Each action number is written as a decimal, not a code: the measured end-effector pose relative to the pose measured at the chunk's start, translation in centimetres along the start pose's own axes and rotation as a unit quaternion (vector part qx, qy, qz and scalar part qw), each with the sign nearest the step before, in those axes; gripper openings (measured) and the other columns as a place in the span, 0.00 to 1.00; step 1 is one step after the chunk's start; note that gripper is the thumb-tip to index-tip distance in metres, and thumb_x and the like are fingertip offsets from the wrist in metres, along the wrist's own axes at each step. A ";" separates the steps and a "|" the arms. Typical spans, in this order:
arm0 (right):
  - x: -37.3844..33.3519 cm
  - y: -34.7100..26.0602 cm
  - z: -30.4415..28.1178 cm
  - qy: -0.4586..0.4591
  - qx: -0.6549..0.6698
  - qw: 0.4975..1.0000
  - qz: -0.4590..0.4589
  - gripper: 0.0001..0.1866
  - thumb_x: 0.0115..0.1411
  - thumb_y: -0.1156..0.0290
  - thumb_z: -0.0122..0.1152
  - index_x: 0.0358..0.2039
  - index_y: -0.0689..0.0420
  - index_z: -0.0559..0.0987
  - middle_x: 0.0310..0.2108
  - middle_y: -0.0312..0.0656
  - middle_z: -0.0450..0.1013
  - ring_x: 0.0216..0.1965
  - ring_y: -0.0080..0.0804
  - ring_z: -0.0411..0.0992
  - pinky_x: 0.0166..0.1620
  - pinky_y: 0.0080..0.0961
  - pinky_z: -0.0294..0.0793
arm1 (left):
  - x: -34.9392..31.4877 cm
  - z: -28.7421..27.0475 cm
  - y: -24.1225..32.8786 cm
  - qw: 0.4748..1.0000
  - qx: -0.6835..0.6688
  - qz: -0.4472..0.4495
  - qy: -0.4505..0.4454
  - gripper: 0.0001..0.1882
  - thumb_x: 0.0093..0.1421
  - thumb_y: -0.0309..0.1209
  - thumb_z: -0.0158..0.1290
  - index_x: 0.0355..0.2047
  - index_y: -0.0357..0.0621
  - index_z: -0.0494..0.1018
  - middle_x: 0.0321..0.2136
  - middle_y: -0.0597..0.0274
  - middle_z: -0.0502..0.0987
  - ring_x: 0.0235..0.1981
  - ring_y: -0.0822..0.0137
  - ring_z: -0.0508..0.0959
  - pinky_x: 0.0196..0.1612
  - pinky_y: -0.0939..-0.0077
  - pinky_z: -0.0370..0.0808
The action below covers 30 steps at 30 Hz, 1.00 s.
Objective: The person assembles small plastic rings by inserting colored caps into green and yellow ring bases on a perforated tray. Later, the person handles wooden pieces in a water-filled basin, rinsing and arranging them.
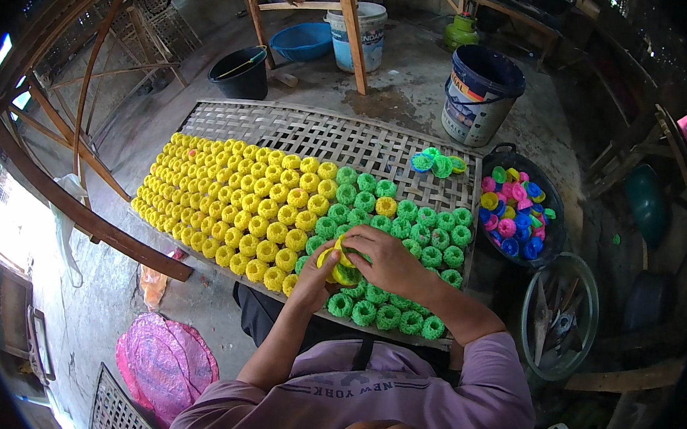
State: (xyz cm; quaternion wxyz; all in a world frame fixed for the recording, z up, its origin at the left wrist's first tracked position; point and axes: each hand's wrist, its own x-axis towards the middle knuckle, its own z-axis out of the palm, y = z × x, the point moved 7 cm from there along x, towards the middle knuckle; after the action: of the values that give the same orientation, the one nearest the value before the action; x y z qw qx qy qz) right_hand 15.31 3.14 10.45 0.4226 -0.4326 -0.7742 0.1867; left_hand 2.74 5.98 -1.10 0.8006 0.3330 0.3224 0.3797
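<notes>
Both hands meet over the near right part of a woven bamboo tray [302, 125]. My left hand [312, 284] grips a small yellow plastic cup [346, 274], thumb up along its side. The fingers of my right hand [388, 259] are bent and pinched together at the top of the yellow pieces; what lies between them is hidden. Rows of small yellow nest-shaped pieces [232, 207] with dimpled centres cover the tray's left and middle. Green ones [411, 323] fill its right part, with a single yellow piece [385, 207] among them.
A few coloured cups [441, 165] sit on the tray's far right. Beside it stands a black basket [505, 156] of pink, blue and yellow cups. Beyond are a paint bucket [466, 115], a blue basin [301, 42] and a black bucket [241, 80]. A clear round container [594, 304] stands right.
</notes>
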 end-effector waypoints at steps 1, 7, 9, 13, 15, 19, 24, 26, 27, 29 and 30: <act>0.0 0.3 0.2 -0.001 -0.011 1.000 -0.003 0.11 0.52 0.76 0.61 0.38 0.63 0.77 0.37 0.45 0.72 0.38 0.38 0.73 0.41 0.30 0.73 | 0.0 -0.1 0.0 0.999 0.047 -0.004 0.017 0.22 0.63 0.37 0.51 0.55 0.45 0.62 0.44 0.59 0.73 0.42 0.64 0.77 0.38 0.62 0.81; -0.9 6.8 1.5 0.011 0.265 0.944 0.197 0.09 0.59 0.76 0.56 0.39 0.65 0.76 0.41 0.44 0.73 0.40 0.33 0.74 0.42 0.27 0.75 | 0.0 -0.5 1.1 0.998 0.054 0.011 0.035 0.23 0.61 0.36 0.54 0.55 0.45 0.63 0.44 0.58 0.73 0.42 0.63 0.77 0.37 0.63 0.80; -1.6 9.0 2.3 0.027 0.421 0.859 0.290 0.10 0.60 0.75 0.54 0.41 0.65 0.75 0.41 0.44 0.73 0.40 0.32 0.74 0.43 0.27 0.76 | 0.1 -0.7 1.3 0.999 0.014 0.008 0.036 0.23 0.60 0.33 0.56 0.54 0.43 0.64 0.43 0.57 0.73 0.40 0.64 0.78 0.35 0.62 0.82; -2.7 10.8 3.2 0.048 0.652 0.670 0.352 0.14 0.62 0.72 0.52 0.46 0.66 0.72 0.42 0.44 0.73 0.44 0.32 0.73 0.48 0.31 0.75 | 0.3 -0.6 1.5 0.999 -0.015 0.002 0.034 0.23 0.60 0.34 0.56 0.54 0.44 0.64 0.42 0.58 0.74 0.39 0.64 0.78 0.34 0.63 0.82; -2.9 10.6 3.7 0.033 0.729 0.593 0.340 0.15 0.62 0.73 0.52 0.48 0.66 0.71 0.43 0.44 0.73 0.42 0.31 0.74 0.48 0.30 0.75 | 0.3 -0.5 1.6 0.999 0.020 0.015 0.034 0.24 0.60 0.35 0.56 0.54 0.44 0.64 0.42 0.59 0.74 0.39 0.64 0.78 0.34 0.63 0.82; -2.9 13.1 3.1 0.013 0.498 0.789 0.360 0.18 0.58 0.73 0.56 0.49 0.63 0.70 0.40 0.43 0.74 0.39 0.31 0.74 0.45 0.26 0.74 | 0.5 -0.5 0.9 0.992 0.118 0.013 0.042 0.24 0.62 0.40 0.53 0.54 0.45 0.63 0.44 0.58 0.74 0.41 0.62 0.79 0.33 0.66 0.81; -0.7 21.5 -4.7 0.100 0.051 0.934 0.338 0.21 0.49 0.70 0.64 0.44 0.60 0.71 0.35 0.44 0.72 0.34 0.33 0.73 0.36 0.30 0.72 | 0.5 -1.3 1.1 0.993 0.091 0.014 0.067 0.23 0.62 0.42 0.52 0.53 0.46 0.63 0.43 0.57 0.75 0.41 0.61 0.79 0.32 0.66 0.81; -0.7 25.0 -7.2 0.172 -0.048 0.924 0.337 0.21 0.47 0.68 0.65 0.41 0.59 0.70 0.34 0.45 0.72 0.33 0.38 0.73 0.35 0.35 0.71 | 0.3 -1.5 1.5 0.995 0.074 0.023 0.068 0.23 0.62 0.43 0.51 0.53 0.46 0.63 0.43 0.57 0.75 0.41 0.61 0.79 0.32 0.67 0.81; -0.9 26.8 -7.5 0.175 -0.068 0.913 0.362 0.20 0.47 0.67 0.65 0.39 0.59 0.70 0.33 0.45 0.72 0.33 0.40 0.73 0.35 0.36 0.71 | 0.2 -1.4 1.8 0.995 0.067 0.039 0.060 0.23 0.63 0.44 0.50 0.53 0.46 0.63 0.43 0.57 0.75 0.41 0.60 0.80 0.31 0.67 0.80; -1.2 29.3 -7.1 0.176 -0.094 0.901 0.385 0.20 0.47 0.66 0.65 0.38 0.58 0.70 0.32 0.46 0.71 0.33 0.44 0.72 0.36 0.39 0.71 | 0.1 -1.7 1.9 0.994 0.070 0.034 0.075 0.24 0.63 0.47 0.49 0.53 0.46 0.63 0.43 0.58 0.75 0.41 0.62 0.79 0.30 0.70 0.80; -1.1 30.1 -6.6 0.174 -0.100 0.901 0.384 0.20 0.47 0.66 0.65 0.38 0.57 0.69 0.32 0.47 0.71 0.33 0.45 0.72 0.36 0.40 0.71 | 0.1 -1.7 1.9 0.994 0.070 0.034 0.075 0.25 0.63 0.48 0.49 0.53 0.46 0.63 0.43 0.58 0.75 0.41 0.62 0.79 0.30 0.70 0.79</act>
State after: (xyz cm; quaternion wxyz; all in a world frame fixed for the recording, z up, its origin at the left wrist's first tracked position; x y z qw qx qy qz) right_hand 36.40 18.47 -6.04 0.4004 -0.7617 -0.4774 0.1775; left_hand 0.71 7.50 -0.59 0.7357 0.3696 0.3957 0.4069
